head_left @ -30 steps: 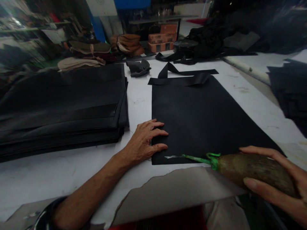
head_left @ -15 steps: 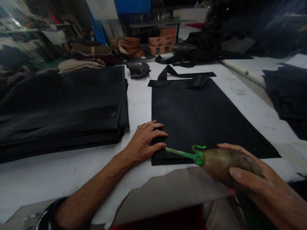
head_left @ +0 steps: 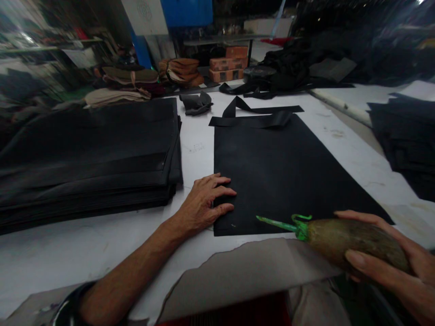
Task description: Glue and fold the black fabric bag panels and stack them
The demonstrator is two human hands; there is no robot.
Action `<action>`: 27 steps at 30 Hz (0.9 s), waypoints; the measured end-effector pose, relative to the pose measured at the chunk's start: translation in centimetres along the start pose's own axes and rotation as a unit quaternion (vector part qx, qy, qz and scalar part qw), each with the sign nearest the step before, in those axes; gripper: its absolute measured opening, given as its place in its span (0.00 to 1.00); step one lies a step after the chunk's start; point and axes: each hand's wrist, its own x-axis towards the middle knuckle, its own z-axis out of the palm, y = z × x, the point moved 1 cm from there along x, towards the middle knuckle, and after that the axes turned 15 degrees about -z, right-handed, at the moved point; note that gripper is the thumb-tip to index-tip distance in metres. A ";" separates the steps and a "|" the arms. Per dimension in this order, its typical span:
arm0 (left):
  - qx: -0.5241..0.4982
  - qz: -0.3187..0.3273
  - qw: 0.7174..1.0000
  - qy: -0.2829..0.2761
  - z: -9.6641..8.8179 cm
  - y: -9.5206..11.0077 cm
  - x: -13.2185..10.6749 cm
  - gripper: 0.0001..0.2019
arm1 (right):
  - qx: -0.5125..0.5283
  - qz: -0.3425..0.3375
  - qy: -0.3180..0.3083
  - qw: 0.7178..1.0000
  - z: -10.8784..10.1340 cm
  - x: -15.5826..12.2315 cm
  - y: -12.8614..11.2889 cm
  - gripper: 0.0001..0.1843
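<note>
A flat black fabric bag with black strap handles lies on the white table. My left hand rests on the bag's near left corner, fingers spread and pressing flat. My right hand is wrapped round a brown bottle-shaped tool with a green pointed nozzle. The nozzle tip hovers over the bag's near edge, right of my left hand.
A tall stack of black fabric pieces fills the left of the table. More black fabric lies at the right edge. Folded tan and brown cloths and brick-coloured boxes sit at the back. A torn grey sheet covers the near edge.
My right hand swept the nozzle left along the bag's near edge toward my left hand, then drew it back to the right. My left hand stayed put.
</note>
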 end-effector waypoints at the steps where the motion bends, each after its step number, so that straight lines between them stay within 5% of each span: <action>1: 0.002 0.001 1.000 0.001 0.0 0.0 0.0 0.13 | -0.011 0.013 -0.005 1.000 -0.2 0.0 0.2 0.29; 15: -0.005 0.003 1.000 0.003 0.1 -0.1 0.1 0.13 | -0.097 -0.014 -0.035 0.995 0.7 1.1 -2.0 0.29; 22: -0.001 0.010 1.000 0.005 0.3 -0.2 0.1 0.13 | -0.070 -0.090 -0.136 0.984 1.6 2.5 -2.2 0.27; 27: 0.002 0.015 1.000 0.009 0.4 -0.4 0.0 0.13 | -0.055 -0.101 -0.138 0.984 2.1 3.0 -2.6 0.26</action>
